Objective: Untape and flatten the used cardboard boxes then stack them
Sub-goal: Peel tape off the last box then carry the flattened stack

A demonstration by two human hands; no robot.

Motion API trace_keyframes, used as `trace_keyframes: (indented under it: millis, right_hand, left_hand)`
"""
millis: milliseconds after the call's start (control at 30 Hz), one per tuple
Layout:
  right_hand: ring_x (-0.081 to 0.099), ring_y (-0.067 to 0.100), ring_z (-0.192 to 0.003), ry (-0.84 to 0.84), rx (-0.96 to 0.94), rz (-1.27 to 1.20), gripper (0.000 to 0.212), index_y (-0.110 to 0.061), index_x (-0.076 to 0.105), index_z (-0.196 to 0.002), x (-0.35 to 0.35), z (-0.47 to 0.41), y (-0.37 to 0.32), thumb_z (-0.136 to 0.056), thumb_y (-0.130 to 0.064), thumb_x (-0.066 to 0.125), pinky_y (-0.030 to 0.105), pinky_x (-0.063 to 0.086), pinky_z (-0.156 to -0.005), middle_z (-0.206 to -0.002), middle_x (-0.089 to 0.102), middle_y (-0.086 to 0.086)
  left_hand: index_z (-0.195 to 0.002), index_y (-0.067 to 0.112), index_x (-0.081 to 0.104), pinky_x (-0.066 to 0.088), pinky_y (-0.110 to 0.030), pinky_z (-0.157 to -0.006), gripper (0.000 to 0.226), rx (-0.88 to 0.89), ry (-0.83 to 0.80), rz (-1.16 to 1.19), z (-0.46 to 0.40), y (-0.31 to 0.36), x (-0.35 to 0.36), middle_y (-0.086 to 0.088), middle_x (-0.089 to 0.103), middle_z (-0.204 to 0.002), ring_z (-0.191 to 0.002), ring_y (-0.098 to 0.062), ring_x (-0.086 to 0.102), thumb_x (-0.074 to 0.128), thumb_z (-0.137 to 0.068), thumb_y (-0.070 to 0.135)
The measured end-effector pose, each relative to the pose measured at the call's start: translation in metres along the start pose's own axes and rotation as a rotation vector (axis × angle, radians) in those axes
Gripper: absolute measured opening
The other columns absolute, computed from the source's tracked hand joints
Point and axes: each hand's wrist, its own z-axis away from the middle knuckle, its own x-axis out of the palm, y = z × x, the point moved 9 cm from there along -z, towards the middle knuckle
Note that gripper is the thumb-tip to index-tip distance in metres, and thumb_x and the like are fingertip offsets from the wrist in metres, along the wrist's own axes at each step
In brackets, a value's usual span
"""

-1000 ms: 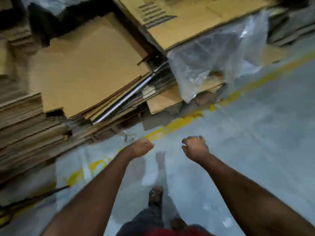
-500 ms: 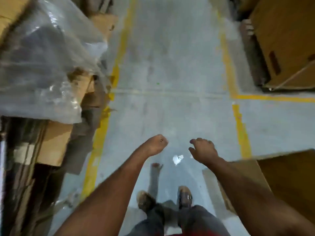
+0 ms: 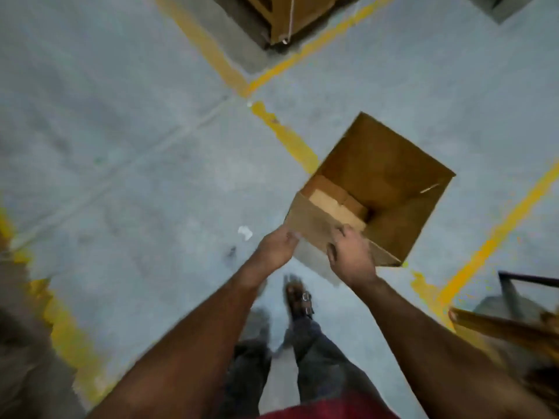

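Note:
A brown cardboard box (image 3: 384,182) stands open-topped on the grey floor right of centre, its inside in shadow with a paler flap low inside. My right hand (image 3: 351,255) lies on the box's near wall with the fingers curled over its top edge. My left hand (image 3: 276,247) reaches the near left corner of the same wall, fingertips touching the cardboard. The frame is blurred, so how firmly the left hand holds is unclear.
Yellow floor lines (image 3: 284,134) cross the concrete around the box. Another brown box (image 3: 290,16) stands at the top centre. A dark metal frame (image 3: 526,285) and cardboard edge (image 3: 496,325) sit at the lower right. A small white scrap (image 3: 245,232) lies near my left hand.
The view has swung from the stacked flattened cardboard and plastic sheet on the left to the open floor. Both hands, empty before, have come onto the near wall of the open box.

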Motion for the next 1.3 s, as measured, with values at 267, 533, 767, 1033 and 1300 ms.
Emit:
trace_keyframes:
  millis: [267, 533, 767, 1033, 1300]
  right_hand:
    - [0.028, 0.043, -0.138, 0.164, 0.468, -0.258, 0.053, -0.022, 0.047, -0.144, 0.013, -0.019, 0.152, -0.093, -0.031, 0.058, 0.056, 0.033, -0.105, -0.15, 0.03, 0.028]
    - [0.04, 0.045, -0.129, -0.032, 0.721, -0.638, 0.055, -0.019, 0.039, -0.15, 0.112, -0.033, 0.237, -0.097, -0.02, 0.052, 0.044, 0.041, -0.102, -0.143, 0.036, 0.031]
    - [0.058, 0.048, -0.101, -0.07, 0.61, -0.533, 0.052, -0.005, 0.063, -0.118, 0.114, -0.037, 0.248, -0.075, -0.025, 0.042, 0.047, 0.046, -0.083, -0.104, 0.062, 0.03]
    - [0.057, 0.049, -0.103, 0.011, 0.377, -0.403, 0.071, -0.009, 0.031, -0.153, 0.055, -0.064, 0.193, -0.086, 0.003, 0.051, 0.049, 0.046, -0.083, -0.114, 0.058, 0.033]
    - [0.058, 0.047, -0.101, -0.069, -0.034, -0.237, 0.068, -0.017, 0.035, -0.149, 0.002, -0.104, 0.02, -0.085, 0.002, 0.049, 0.048, 0.048, -0.079, -0.111, 0.06, 0.028]
  left_hand:
    - [-0.138, 0.016, 0.052, 0.035, -0.043, -0.109, 0.051, 0.054, 0.231, -0.369, -0.1, 0.067, 0.029, -0.023, 0.036, -0.145, -0.133, -0.04, 0.038, 0.054, -0.09, 0.033]
    - [-0.129, 0.014, 0.054, 0.045, -0.046, -0.099, 0.042, 0.082, 0.133, -0.781, -0.189, 0.068, 0.042, -0.021, 0.041, -0.131, -0.111, -0.042, 0.052, 0.048, -0.097, 0.041]
    - [-0.12, 0.01, 0.063, 0.052, -0.043, -0.087, 0.029, -0.058, 0.122, -0.966, -0.222, 0.061, 0.019, -0.016, 0.064, -0.117, -0.108, -0.036, 0.062, 0.053, -0.092, 0.008]
    - [-0.115, 0.009, 0.065, 0.054, -0.039, -0.081, 0.029, -0.14, 0.23, -1.024, -0.16, 0.022, -0.044, -0.013, 0.067, -0.111, -0.101, -0.034, 0.066, 0.055, -0.088, 0.002]
    - [-0.126, 0.024, 0.061, 0.049, -0.036, -0.09, 0.044, -0.434, 0.473, -0.667, 0.008, -0.096, -0.157, -0.008, 0.066, -0.118, -0.109, -0.031, 0.063, 0.051, -0.087, 0.005]
